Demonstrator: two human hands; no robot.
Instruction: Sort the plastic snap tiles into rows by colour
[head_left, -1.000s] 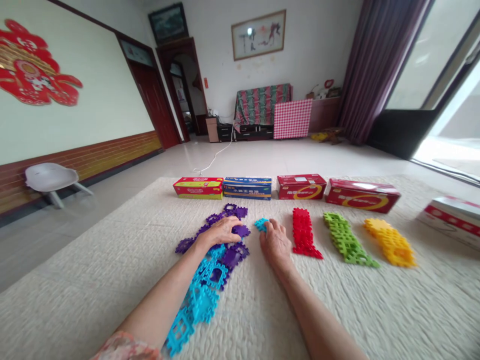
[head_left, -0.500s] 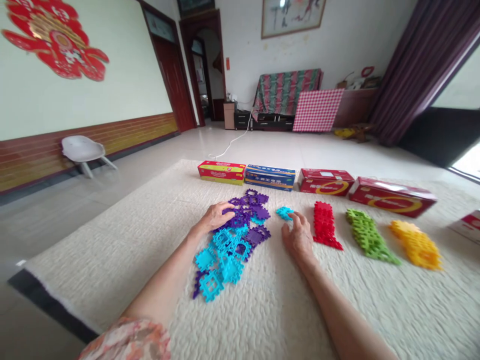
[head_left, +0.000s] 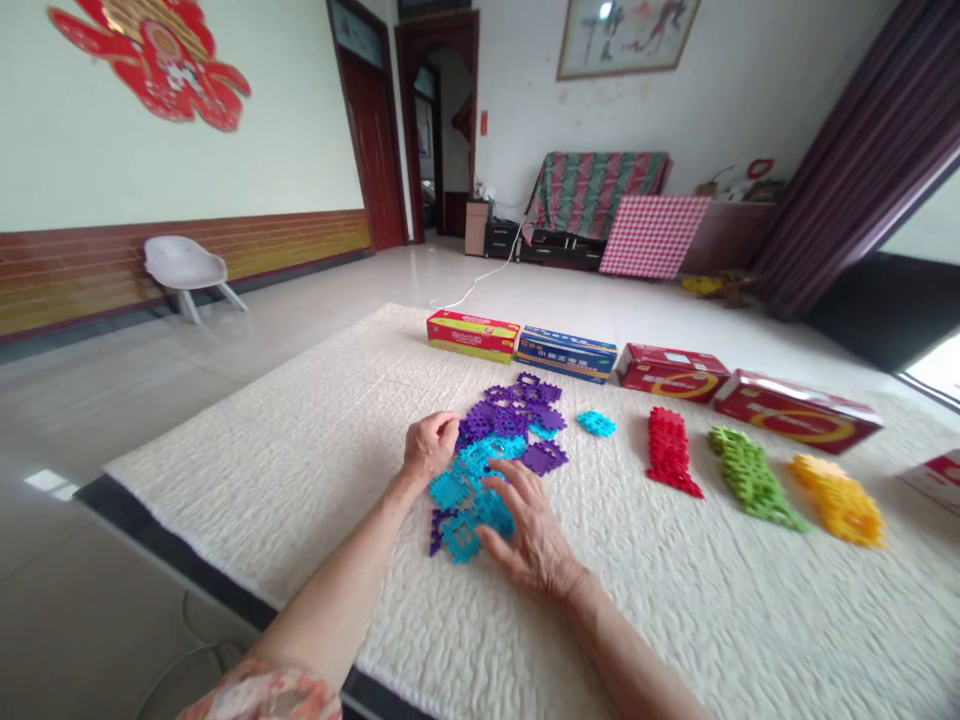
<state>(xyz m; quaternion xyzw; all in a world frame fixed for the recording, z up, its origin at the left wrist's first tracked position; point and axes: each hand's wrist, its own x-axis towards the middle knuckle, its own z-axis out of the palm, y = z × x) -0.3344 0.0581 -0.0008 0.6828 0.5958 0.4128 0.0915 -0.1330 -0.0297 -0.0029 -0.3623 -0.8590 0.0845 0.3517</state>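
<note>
A mixed pile of flat notched plastic building pieces lies on the pale quilted cover, with purple pieces (head_left: 504, 418) at the back and light-blue pieces (head_left: 480, 462) nearer me. My left hand (head_left: 431, 446) rests at the pile's left edge with its fingers curled closed; whatever they might hold is hidden. Over the front light-blue pieces hovers my right hand (head_left: 534, 530), thumb and fingers spread apart, nothing visible between them. A small light-blue stack (head_left: 596, 424) sits alone to the right of the pile.
Farther right are a red stack (head_left: 669, 450), a green stack (head_left: 754, 478) and a yellow stack (head_left: 838, 500) of similar pieces. Behind stand a red-yellow box (head_left: 472, 338), a blue box (head_left: 566, 354) and dark red boxes (head_left: 671, 374). The cover's edge (head_left: 187, 555) runs along the left.
My right hand has left the small light-blue stack and moved left over the pile, its fingers opening. My left hand has curled at the pile's edge. The view has shifted left.
</note>
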